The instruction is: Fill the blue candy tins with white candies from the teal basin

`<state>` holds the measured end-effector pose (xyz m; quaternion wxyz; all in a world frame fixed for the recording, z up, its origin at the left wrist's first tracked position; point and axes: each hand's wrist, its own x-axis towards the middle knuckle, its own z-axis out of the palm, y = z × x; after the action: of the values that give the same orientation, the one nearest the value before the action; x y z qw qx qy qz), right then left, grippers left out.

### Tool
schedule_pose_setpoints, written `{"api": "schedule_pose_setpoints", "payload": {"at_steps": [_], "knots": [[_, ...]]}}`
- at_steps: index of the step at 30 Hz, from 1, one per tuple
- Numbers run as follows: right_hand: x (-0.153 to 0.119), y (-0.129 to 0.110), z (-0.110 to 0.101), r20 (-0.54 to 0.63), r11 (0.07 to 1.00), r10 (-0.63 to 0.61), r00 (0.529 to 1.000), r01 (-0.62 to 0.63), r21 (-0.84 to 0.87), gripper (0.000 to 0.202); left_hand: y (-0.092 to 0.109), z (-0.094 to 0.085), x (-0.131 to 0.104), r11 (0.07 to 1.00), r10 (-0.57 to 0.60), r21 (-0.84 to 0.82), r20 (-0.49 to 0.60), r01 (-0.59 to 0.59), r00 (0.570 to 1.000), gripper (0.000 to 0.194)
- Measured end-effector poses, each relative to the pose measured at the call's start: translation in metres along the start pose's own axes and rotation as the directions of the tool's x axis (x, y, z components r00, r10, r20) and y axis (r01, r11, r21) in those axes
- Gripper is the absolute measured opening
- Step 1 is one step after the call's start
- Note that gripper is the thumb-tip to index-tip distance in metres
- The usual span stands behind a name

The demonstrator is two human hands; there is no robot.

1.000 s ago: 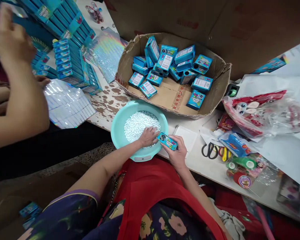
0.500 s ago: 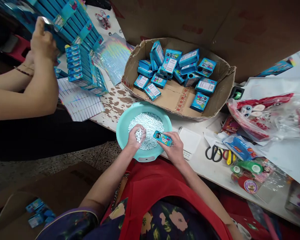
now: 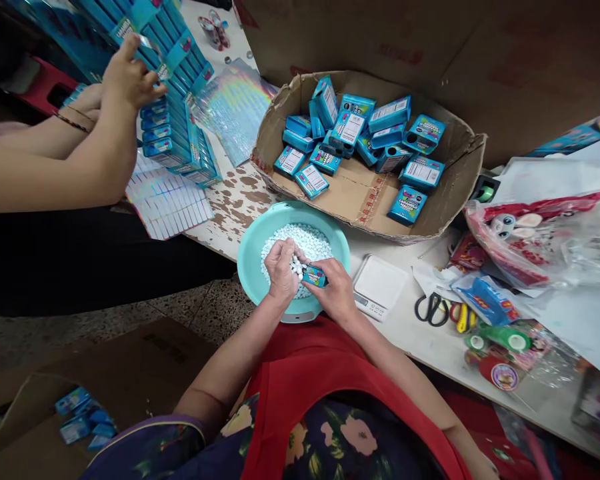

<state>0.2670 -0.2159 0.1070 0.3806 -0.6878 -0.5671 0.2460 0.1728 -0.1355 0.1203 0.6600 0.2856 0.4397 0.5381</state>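
Note:
A round turquoise basin (image 3: pixel 250 257) holds many small white candies (image 3: pixel 307 238). Over it, my left hand (image 3: pixel 283 270) is cupped around some white candies, its fingers against the left end of a small blue box. My right hand (image 3: pixel 336 287) grips that blue box (image 3: pixel 314 275) from the right, thumb below and fingers above. The box lies on its side, and its left end is hidden by my left hand. Behind the basin stands a cut-down cardboard box (image 3: pixel 345 207) with several blue boxes (image 3: pixel 347 127) in it.
A white scale (image 3: pixel 380 280) lies right of the basin, then scissors (image 3: pixel 431 310), tape and plastic bags (image 3: pixel 565 233). At the left, another person's hands (image 3: pixel 130 77) are by stacked blue boxes (image 3: pixel 173 137). A carton with blue boxes (image 3: pixel 80 423) is at the lower left.
My left hand with candies and my right hand with the blue box have come together over the basin. The other person's hand has moved right. The view has shifted slightly.

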Motion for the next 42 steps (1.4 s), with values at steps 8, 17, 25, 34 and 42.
{"api": "schedule_pose_setpoints", "payload": {"at_steps": [8, 17, 25, 34, 42], "knots": [[0.0, -0.002, -0.002, -0.017, 0.999, 0.015, 1.0, -0.015, 0.044, 0.03, 0.005, 0.01, 0.0, 0.999, -0.012, 0.045, -0.015, 0.013, 1.0, 0.043], [0.001, -0.004, -0.008, -0.05, 0.989, 0.055, 0.997, -0.048, 0.141, 0.033, 0.011, 0.016, -0.01, 0.998, -0.003, 0.061, -0.001, 0.003, 1.0, 0.043], [-0.004, 0.002, -0.006, -0.056, 0.97, 0.082, 0.995, -0.067, 0.232, 0.033, 0.01, 0.022, -0.008, 0.999, -0.036, 0.025, -0.011, 0.037, 0.999, 0.045], [-0.033, -0.004, -0.023, 0.01, 0.899, 0.081, 0.997, -0.078, 0.43, 0.037, 0.023, -0.01, -0.003, 0.961, 0.018, 0.273, 0.113, -0.048, 0.993, 0.033], [-0.077, 0.07, -0.095, -0.45, 0.946, 0.316, 0.835, -0.24, 0.219, 0.038, -0.017, -0.046, 0.03, 0.271, 0.026, 0.805, 0.541, -0.527, 0.84, 0.03]]}}
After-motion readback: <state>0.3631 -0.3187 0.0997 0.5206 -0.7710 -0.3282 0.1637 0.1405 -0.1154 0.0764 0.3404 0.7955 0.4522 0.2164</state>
